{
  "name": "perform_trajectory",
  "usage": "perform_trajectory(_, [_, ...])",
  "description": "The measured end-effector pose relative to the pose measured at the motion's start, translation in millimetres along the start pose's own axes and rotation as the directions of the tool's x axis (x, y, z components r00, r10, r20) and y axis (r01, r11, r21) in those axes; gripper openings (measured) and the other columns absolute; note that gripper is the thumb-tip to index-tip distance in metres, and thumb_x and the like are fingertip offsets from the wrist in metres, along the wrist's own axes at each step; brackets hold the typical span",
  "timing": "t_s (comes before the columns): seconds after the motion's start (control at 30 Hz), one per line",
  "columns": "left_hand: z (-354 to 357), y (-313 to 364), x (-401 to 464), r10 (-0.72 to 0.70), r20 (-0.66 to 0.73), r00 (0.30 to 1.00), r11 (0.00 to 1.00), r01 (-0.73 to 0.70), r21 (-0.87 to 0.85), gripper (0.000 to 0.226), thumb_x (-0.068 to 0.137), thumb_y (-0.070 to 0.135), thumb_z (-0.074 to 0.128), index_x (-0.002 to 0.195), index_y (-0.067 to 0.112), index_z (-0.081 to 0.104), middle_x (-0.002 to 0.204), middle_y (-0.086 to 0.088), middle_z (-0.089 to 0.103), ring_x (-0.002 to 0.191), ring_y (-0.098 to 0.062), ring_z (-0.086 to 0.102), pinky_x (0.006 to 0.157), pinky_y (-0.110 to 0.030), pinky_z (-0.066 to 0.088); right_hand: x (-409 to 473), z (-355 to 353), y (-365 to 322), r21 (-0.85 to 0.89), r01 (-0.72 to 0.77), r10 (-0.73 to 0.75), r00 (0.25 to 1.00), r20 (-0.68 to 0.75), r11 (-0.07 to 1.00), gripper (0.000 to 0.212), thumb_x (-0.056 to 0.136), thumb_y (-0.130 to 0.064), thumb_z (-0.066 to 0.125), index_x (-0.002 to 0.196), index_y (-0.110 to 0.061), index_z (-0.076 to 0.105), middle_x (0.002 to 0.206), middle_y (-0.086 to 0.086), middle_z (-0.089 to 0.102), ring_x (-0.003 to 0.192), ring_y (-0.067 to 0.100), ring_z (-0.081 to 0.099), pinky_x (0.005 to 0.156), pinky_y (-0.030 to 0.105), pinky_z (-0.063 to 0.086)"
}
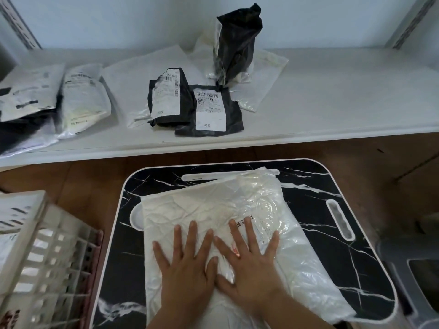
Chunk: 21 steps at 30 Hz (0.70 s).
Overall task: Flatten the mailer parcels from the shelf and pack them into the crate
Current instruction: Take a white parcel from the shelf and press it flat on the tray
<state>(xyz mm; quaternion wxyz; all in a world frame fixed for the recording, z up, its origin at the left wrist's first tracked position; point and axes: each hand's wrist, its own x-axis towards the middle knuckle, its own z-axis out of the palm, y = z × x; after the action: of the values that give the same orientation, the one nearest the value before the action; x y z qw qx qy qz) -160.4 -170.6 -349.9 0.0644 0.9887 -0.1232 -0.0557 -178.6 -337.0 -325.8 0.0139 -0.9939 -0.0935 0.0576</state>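
Observation:
A large white mailer parcel [237,210] lies on the black marble-patterned tray table [356,257]. My left hand [187,264] and my right hand [249,264] press flat on its near part, side by side, fingers spread and straight. The white slatted crate [47,252] stands at the lower left and holds a pale parcel inside. On the white shelf [332,103] beyond lie several more mailers: two black ones with labels [209,110], an upright black one [235,43], and white ones [80,98].
A brown wooden floor shows between shelf and table. A grey bin [418,281] sits at the lower right. Metal shelf uprights [19,22] rise at both back corners. More dark and white parcels are stacked at the shelf's far left [23,100].

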Motion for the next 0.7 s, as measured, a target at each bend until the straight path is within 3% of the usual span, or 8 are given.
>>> perform_trajectory(0.17, [-6, 2, 20, 0.041, 0.003, 0.999, 0.999, -0.041, 0.009, 0.056, 0.097, 0.055, 0.016, 0.149, 0.038, 0.026, 0.161, -0.003, 0.016, 0.147, -0.033, 0.011, 0.104, -0.074, 0.013, 2, 2, 0, 0.032, -0.019, 0.018, 1.0, 0.013, 0.999, 0.064, 0.091, -0.068, 0.026, 0.144, -0.035, 0.041, 0.156, 0.006, 0.03, 0.143, 0.037, 0.024, 0.094, 0.079, 0.02])
perform_trajectory(0.27, [-7, 4, 32, 0.059, 0.0, 0.998, 0.998, -0.058, 0.016, 0.055, 0.098, 0.055, 0.012, 0.149, 0.039, 0.026, 0.161, -0.002, 0.014, 0.148, -0.032, 0.009, 0.103, -0.074, 0.012, 10, -3, 0, 0.102, -0.066, 0.07, 0.997, -0.036, 0.993, 0.049, 0.096, -0.049, 0.029, 0.139, -0.034, 0.047, 0.146, 0.001, 0.046, 0.135, 0.031, 0.042, 0.1, 0.065, 0.021])
perform_trajectory(0.33, [-7, 5, 35, 0.063, 0.006, 0.998, 0.998, -0.063, 0.023, 0.055, 0.098, 0.055, 0.011, 0.149, 0.04, 0.027, 0.161, -0.001, 0.015, 0.148, -0.032, 0.01, 0.103, -0.074, 0.011, 26, -7, 11, 0.123, -0.132, 0.137, 0.99, -0.037, 0.984, 0.047, 0.096, -0.046, 0.03, 0.138, -0.034, 0.049, 0.145, 0.001, 0.047, 0.134, 0.03, 0.044, 0.103, 0.055, 0.021])
perform_trajectory(0.4, [-6, 5, 37, 0.059, 0.007, 0.998, 0.998, -0.06, 0.035, 0.056, 0.098, 0.057, 0.011, 0.148, 0.04, 0.027, 0.16, -0.001, 0.017, 0.147, -0.032, 0.013, 0.103, -0.074, 0.012, 44, -9, 29, 0.062, -0.148, 0.149, 0.989, -0.017, 0.987, 0.051, 0.099, -0.053, 0.023, 0.143, -0.035, 0.04, 0.155, 0.002, 0.033, 0.144, 0.03, 0.025, 0.108, 0.058, 0.015])
perform_trajectory(0.5, [-8, 5, 38, 0.057, 0.03, 0.998, 0.997, -0.059, 0.045, 0.057, 0.096, 0.059, 0.013, 0.147, 0.041, 0.029, 0.159, -0.001, 0.022, 0.146, -0.032, 0.018, 0.102, -0.075, 0.012, 61, -3, 51, -0.014, -0.101, 0.102, 0.994, 0.026, 0.995, 0.062, 0.093, -0.071, 0.011, 0.149, -0.045, 0.013, 0.161, -0.005, -0.002, 0.147, 0.026, -0.015, 0.109, 0.069, -0.005])
perform_trajectory(0.63, [-10, 5, 41, 0.05, 0.044, 0.998, 0.997, -0.053, 0.054, 0.058, 0.095, 0.061, 0.015, 0.147, 0.041, 0.03, 0.159, 0.0, 0.024, 0.145, -0.033, 0.021, 0.101, -0.077, 0.014, 64, -6, 52, -0.035, -0.124, 0.125, 0.992, 0.028, 0.992, 0.062, 0.09, -0.075, 0.009, 0.148, -0.05, 0.005, 0.16, -0.007, -0.013, 0.145, 0.024, -0.023, 0.103, 0.075, -0.006])
perform_trajectory(0.7, [-13, 5, 43, 0.047, 0.057, 0.997, 0.997, -0.05, 0.053, 0.058, 0.095, 0.061, 0.016, 0.147, 0.041, 0.031, 0.158, 0.0, 0.024, 0.145, -0.033, 0.021, 0.1, -0.077, 0.014, 66, -7, 53, -0.019, -0.106, 0.107, 0.989, 0.101, 0.994, 0.063, 0.088, -0.076, 0.004, 0.145, -0.052, -0.012, 0.154, -0.008, -0.033, 0.138, 0.022, -0.039, 0.102, 0.075, -0.012])
